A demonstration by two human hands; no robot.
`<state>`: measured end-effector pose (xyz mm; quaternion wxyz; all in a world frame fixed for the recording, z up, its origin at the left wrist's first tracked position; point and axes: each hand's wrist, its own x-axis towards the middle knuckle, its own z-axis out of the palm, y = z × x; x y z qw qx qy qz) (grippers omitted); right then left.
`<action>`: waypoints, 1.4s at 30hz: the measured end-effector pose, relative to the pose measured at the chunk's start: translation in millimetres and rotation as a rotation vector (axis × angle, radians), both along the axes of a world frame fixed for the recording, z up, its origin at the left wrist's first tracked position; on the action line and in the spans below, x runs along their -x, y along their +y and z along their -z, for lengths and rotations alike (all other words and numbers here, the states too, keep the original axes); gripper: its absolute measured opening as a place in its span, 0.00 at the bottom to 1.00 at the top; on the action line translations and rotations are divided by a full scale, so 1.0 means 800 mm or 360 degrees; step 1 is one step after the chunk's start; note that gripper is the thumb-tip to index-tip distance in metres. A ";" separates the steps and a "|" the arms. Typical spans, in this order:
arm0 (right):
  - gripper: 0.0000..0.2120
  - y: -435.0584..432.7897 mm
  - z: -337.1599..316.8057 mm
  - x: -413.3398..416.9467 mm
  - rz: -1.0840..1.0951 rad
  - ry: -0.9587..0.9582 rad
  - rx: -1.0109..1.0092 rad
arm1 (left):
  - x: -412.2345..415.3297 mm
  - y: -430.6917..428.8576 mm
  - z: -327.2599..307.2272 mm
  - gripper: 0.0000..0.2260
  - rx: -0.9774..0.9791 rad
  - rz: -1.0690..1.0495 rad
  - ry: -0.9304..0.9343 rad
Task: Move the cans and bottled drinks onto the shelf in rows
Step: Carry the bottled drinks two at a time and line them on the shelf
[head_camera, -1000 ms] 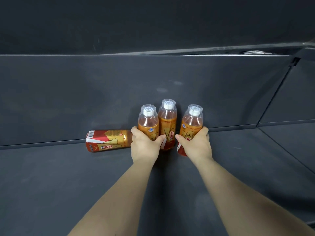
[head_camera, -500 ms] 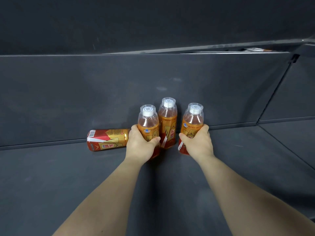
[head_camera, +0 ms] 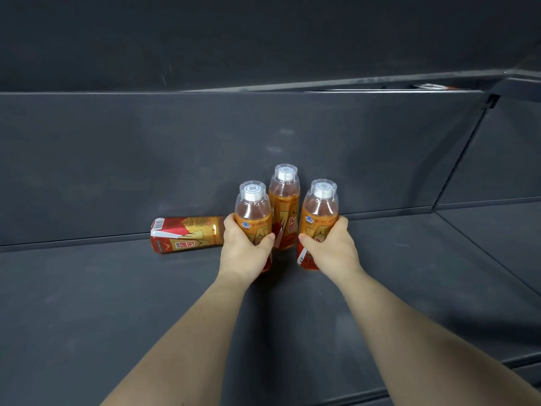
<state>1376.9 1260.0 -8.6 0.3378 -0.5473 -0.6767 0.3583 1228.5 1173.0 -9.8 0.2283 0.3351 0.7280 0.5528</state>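
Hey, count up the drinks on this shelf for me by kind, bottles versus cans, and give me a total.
Bottles: 3, all upright: left bottle, middle bottle, right bottle
Cans: 1, the can lying on its side
Total: 4

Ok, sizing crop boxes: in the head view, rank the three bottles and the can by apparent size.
Left-hand bottle and right-hand bottle: alike, largest.
Middle bottle: slightly smaller, farther back.
Lying can: smallest, partly hidden.

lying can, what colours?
The can is red and gold with a white barcode patch at its left end; the head view shows it.
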 end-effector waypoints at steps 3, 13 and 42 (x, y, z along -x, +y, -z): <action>0.28 0.000 0.001 0.000 -0.0014 -0.0012 0.0012 | -0.011 0.007 0.002 0.41 0.0043 -0.0231 0.0179; 0.31 -0.001 0.000 0.001 -0.0017 -0.0044 0.0033 | -0.008 0.009 0.002 0.32 0.0134 -0.0293 0.0306; 0.31 -0.039 -0.021 -0.010 -0.0056 -0.0096 0.0020 | -0.010 -0.030 -0.012 0.33 0.0195 -0.0245 0.0278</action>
